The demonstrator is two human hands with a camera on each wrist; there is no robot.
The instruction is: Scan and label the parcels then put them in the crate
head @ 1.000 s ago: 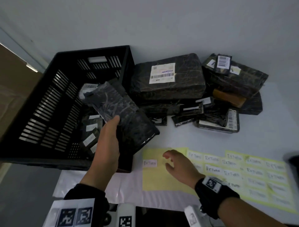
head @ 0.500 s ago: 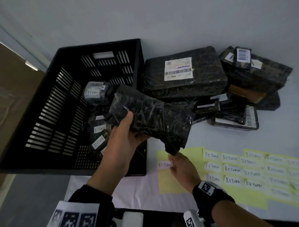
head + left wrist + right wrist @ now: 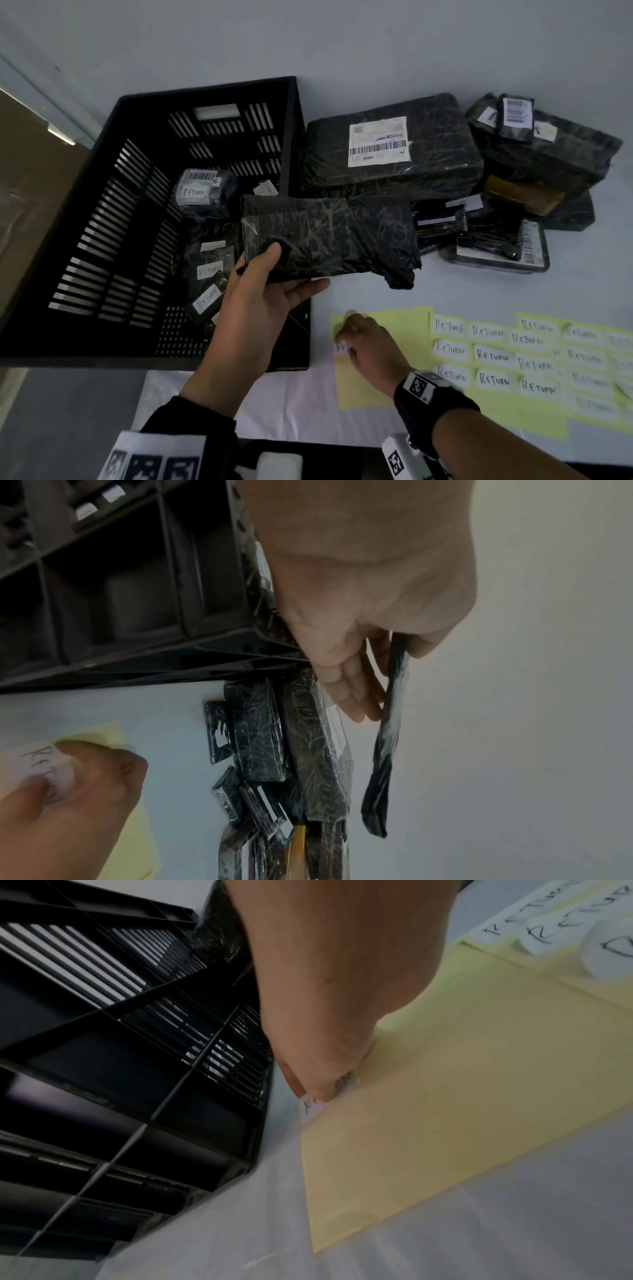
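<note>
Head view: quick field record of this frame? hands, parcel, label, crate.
left hand: grips one end of the black plastic-wrapped parcel, held above the table by the crate's corner
right hand: pinches a white handwritten RETURN label at the yellow backing sheet
black slatted plastic crate: holds several RETURN-labelled parcels
held parcel label: none visible

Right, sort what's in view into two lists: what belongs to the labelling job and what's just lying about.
In the job:
- parcel held by left hand
- RETURN label pinched by right hand
- black crate with labelled parcels
- unlabelled parcel pile
- yellow label sheets

Lying about:
- white plastic sheet under the backing
- cardboard left of the crate
</note>
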